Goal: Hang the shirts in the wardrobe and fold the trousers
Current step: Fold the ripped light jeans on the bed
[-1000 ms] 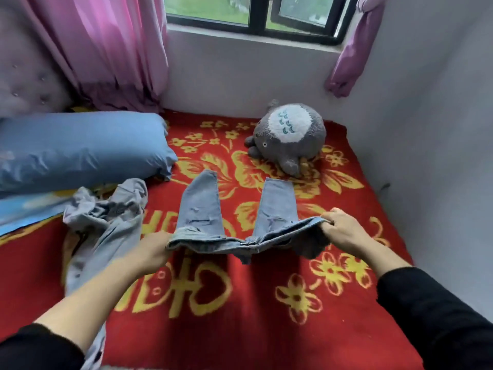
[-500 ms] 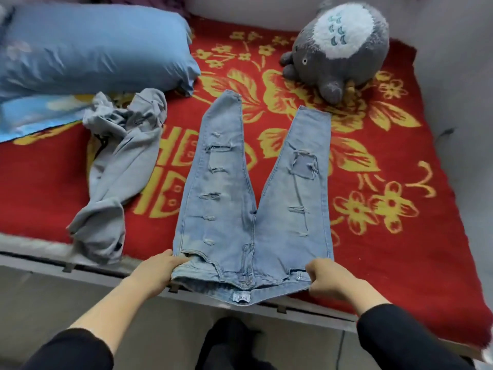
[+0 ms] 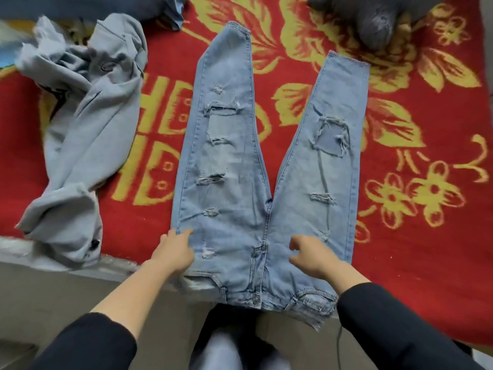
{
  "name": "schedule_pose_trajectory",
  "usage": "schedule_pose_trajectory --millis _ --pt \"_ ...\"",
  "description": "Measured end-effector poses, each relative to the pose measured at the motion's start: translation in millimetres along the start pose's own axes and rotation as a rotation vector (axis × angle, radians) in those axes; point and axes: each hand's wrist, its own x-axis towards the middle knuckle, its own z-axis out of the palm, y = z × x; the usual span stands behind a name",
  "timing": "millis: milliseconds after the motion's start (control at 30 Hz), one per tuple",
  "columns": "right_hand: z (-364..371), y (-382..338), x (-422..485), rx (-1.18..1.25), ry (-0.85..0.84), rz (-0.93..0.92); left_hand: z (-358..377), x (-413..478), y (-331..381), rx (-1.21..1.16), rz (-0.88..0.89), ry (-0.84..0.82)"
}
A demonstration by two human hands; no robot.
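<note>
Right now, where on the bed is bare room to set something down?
Widest bare blanket lies right of the jeans. A narrower strip runs between the jeans and the grey garment. Crowded at left and by the plush at top.

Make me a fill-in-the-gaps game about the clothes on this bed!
The jeans lie on a ____ blanket with yellow flowers.
The crumpled grey garment lies to the jeans' ____.
The left hand presses flat on the ____.
Missing words: red, left, jeans.
</note>
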Motion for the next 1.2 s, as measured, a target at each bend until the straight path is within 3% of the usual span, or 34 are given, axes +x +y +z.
schedule_pose_trajectory --millis 233,600,767,933,1067,1200 --pt "-79.1 -64.3 106.1 0.073 0.275 -0.116 -79.0 94.3 30.1 -0.130 0.091 0.353" --pt "-167.9 -110.9 277.4 0.158 0.552 -0.214 -167.9 253.7 46.1 -0.085 0.208 0.531" --pt "-224.8 -133.0 338.9 0.546 0.640 -0.225 -217.7 300.2 65.5 -0.220 0.269 0.592" --pt "-281.5 -153.4 389.7 1.046 0.489 -0.111 -255.5 326.4 73.2 -0.273 0.277 0.534" --pt "-322.9 -175.9 401.4 1.228 0.455 -0.062 -273.5 324.9 65.6 -0.206 0.290 0.509" --pt "-363.7 -189.5 396.6 1.422 0.483 -0.287 -283.1 320.0 63.6 -0.238 0.311 0.395"
